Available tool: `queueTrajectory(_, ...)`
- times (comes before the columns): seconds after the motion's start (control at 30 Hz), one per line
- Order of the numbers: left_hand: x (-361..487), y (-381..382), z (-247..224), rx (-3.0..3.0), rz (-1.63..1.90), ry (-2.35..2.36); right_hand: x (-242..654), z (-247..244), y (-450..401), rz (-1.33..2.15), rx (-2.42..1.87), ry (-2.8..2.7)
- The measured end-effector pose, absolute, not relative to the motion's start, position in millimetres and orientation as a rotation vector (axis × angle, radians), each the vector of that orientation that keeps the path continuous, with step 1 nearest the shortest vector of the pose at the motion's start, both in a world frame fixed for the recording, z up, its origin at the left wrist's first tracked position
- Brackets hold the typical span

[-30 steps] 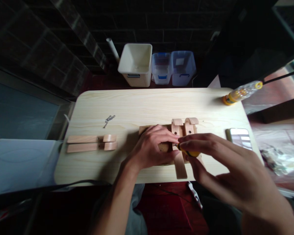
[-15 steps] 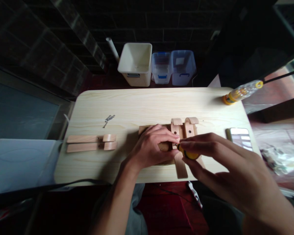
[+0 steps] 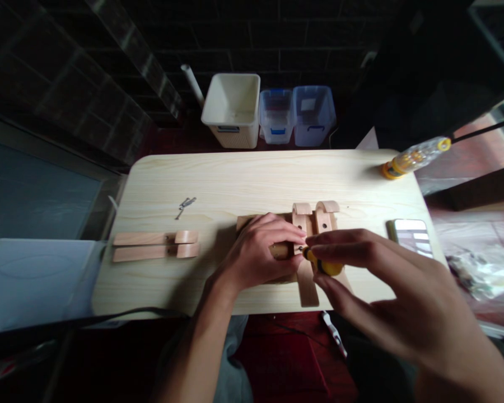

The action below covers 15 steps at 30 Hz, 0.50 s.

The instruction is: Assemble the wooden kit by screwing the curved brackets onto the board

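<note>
My right hand (image 3: 373,280) grips a yellow screwdriver (image 3: 330,267) by its handle, tip pointing left at a curved wooden hook piece (image 3: 308,285). A second hooked piece (image 3: 324,225) lies just right of it, both across a brown wooden block (image 3: 286,278). Fingers and thumb of my left hand (image 3: 262,249) close on the first hook piece near the screwdriver tip, the palm over the block. Two more hooked wooden pieces (image 3: 145,239) lie side by side at the table's left. Several screws (image 3: 185,206) form a small pile behind them.
A clear bottle-shaped case with yellow ends (image 3: 411,159) stands at the table's back right corner. A phone (image 3: 411,236) lies near the right edge. Beyond the table (image 3: 252,173) are a cream bin (image 3: 232,103) and two clear boxes (image 3: 313,115).
The screwdriver handle in my right hand has tilted and shifted slightly. The hook piece's lower end has moved a little left. My left hand stays nearly still.
</note>
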State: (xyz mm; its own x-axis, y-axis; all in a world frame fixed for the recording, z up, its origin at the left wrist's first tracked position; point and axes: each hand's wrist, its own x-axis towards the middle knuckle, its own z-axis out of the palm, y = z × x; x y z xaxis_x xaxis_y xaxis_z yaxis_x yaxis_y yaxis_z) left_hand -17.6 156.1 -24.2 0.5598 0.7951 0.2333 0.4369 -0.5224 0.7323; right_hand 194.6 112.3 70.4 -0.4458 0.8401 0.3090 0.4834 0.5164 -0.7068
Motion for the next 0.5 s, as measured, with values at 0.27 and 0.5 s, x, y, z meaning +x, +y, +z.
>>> queueTrajectory(0.27, -18.3, 155.5, -28.0, 2.182, 0.769, 0.980, 197.3, 76.7, 109.8, 0.784, -1.118, -2.121)
queueTrajectory(0.5, -18.2, 155.9, -26.1, 2.173, 0.764, 0.972, 196.1, 74.6, 110.3, 0.772, -1.115, -2.112)
